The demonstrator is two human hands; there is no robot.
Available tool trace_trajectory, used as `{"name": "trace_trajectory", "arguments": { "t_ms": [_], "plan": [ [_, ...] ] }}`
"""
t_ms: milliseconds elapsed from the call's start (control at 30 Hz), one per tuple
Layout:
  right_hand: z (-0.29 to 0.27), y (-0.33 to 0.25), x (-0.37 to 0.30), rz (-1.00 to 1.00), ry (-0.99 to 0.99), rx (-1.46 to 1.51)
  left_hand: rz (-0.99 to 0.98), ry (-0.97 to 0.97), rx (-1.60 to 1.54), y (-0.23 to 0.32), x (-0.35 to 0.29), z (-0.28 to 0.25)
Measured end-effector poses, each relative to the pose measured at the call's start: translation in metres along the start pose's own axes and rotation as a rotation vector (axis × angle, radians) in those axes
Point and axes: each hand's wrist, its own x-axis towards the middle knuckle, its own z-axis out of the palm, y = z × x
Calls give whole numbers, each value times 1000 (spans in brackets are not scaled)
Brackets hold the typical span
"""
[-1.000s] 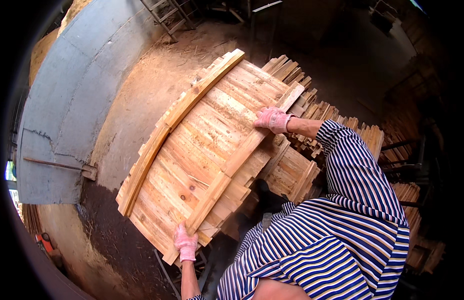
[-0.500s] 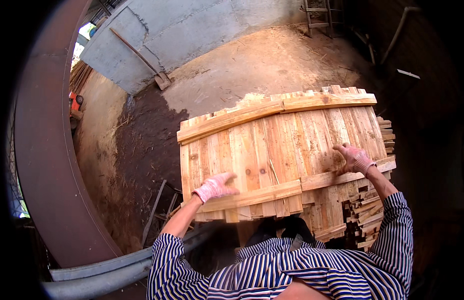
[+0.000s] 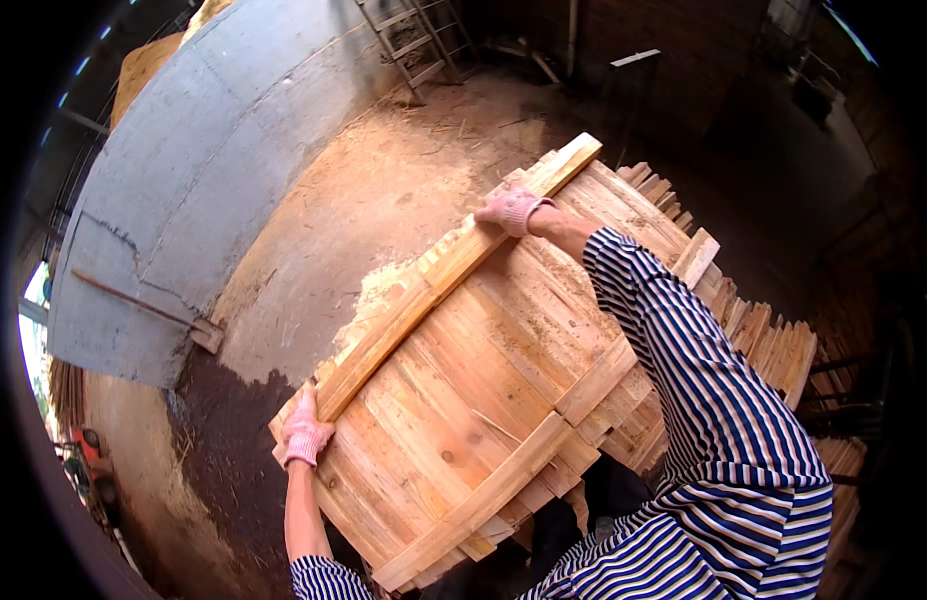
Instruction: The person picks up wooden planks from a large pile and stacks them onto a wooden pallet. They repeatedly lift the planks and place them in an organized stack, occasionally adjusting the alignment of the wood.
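A stack of narrow wooden boards (image 3: 463, 375) lies in front of me, its boards side by side. Across its far edge runs a long wooden batten (image 3: 428, 312). My left hand (image 3: 305, 432), in a pink-and-white knit glove, is closed around the batten's left end. Farther along the same strip, my gloved right hand (image 3: 513, 211) grips it from above, with the fingertips hidden over the far side. A nearer batten (image 3: 483, 488) and a shorter strip beside it (image 3: 595, 380) cross the boards, untouched. Sawdust lies on the boards near my right forearm.
More stacked boards (image 3: 773, 345) stand at the right. A shovel (image 3: 205, 335) leans against the grey concrete wall (image 3: 183, 190). Behind the stack, a wooden ladder (image 3: 408, 45) stands by the wall. Debris is scattered on the dirt floor (image 3: 383, 180).
Both hands, apart from the wood and open before, have moved to the far batten and closed on it. My view has turned, so the stack now appears slanted.
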Motion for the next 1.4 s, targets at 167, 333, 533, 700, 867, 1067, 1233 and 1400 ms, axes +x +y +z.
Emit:
{"name": "trace_trajectory", "arguments": {
  "t_ms": [167,333,533,700,867,1067,1233,1400],
  "plan": [
    [4,-19,-1,34,-1,88,83,122,40,-25,2,19],
    [17,-12,-4,98,7,108,24,73,-8,0,-4,13],
    [39,-5,-4,182,24,122,77,93,-106,21,-17,8],
    [43,-8,0,184,75,148,166,109,-141,0,-4,23],
    [91,-20,-27,710,314,237,247,101,-45,36,6,22],
    [38,-250,-186,228,1058,874,236,128,-52,-6,-8,27],
    [66,-287,-384,338,750,1060,52,232,363,106,-70,-4],
    [118,-248,-484,752,204,1121,367,78,264,238,-88,31]
  ]
}}
